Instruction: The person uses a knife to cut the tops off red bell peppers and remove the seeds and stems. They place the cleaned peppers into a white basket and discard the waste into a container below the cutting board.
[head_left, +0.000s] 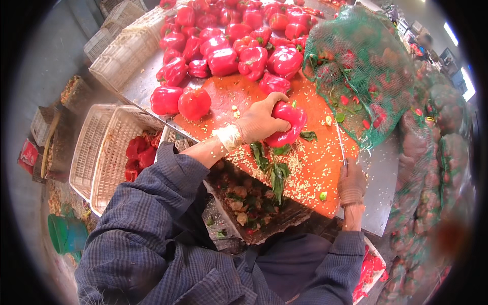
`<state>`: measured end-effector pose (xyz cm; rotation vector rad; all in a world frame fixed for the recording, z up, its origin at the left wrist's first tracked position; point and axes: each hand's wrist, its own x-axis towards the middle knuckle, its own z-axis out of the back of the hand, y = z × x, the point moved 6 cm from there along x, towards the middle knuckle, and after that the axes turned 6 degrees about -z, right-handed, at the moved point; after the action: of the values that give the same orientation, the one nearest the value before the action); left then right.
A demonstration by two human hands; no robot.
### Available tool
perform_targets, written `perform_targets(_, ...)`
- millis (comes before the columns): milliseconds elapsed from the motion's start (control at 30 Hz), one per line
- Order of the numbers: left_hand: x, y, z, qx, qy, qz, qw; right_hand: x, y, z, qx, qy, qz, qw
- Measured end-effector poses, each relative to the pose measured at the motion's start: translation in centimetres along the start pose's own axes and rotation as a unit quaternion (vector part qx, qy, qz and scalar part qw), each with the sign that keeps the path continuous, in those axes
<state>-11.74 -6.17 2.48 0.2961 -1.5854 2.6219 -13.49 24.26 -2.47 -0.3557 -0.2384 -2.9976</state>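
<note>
My gloved left hand [263, 121] grips a red bell pepper [290, 121] above an orange cutting board [244, 91]. The pepper's green stem points away from me. At the board's right side, my gloved right hand [351, 183] is closed around the handle of a knife [340, 143], whose thin blade points away from me over the board. Pale seeds and wilted green leaves [279, 176] lie scattered on the board below the left hand. Two whole peppers [193, 103] sit at its left edge, and a large heap of red bell peppers [225, 42] covers the table beyond.
A green mesh sack [362, 72] of peppers leans over the board's right side. Below the table's left edge stand white plastic crates [110, 148], one holding red pepper pieces [142, 152]. A waste bin [251, 206] with cores sits under the near edge. Full sacks [415, 152] line the right.
</note>
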Motion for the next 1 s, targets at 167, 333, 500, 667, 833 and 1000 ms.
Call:
perform_targets(167, -0.6, -0.7, 0.6, 0.102, -0.004, -0.12, 0.987, -3.0, 3.4, 1.8, 0.364, 0.055, -0.065, 0.927)
perform_targets(333, -1.1, -1.0, 0.8, 0.147, -0.018, -0.133, 0.98, -4.6, 11.3, 5.1, 0.397, 0.001, 0.039, 0.917)
perform_targets(500, -1.2, -0.7, 0.7, 0.148, -0.026, -0.131, 0.98, -6.4, 13.0, 1.6, 0.398, 0.061, 0.056, 0.914)
perform_targets(667, -0.9, -0.2, 1.3, 0.121, -0.011, -0.059, 0.991, -7.9, 13.6, -0.1, 0.24, 0.182, 0.06, 0.952)
perform_targets(833, 0.1, 3.4, 2.0, 0.037, -0.042, -0.013, 0.998, -7.9, 12.9, 1.7, 0.187, 0.276, 0.055, 0.941)
perform_targets(1000, 1.1, 4.6, 3.6, -0.125, -0.045, 0.012, 0.991, -7.6, 7.0, 4.2, 0.312, 0.258, -0.002, 0.914)
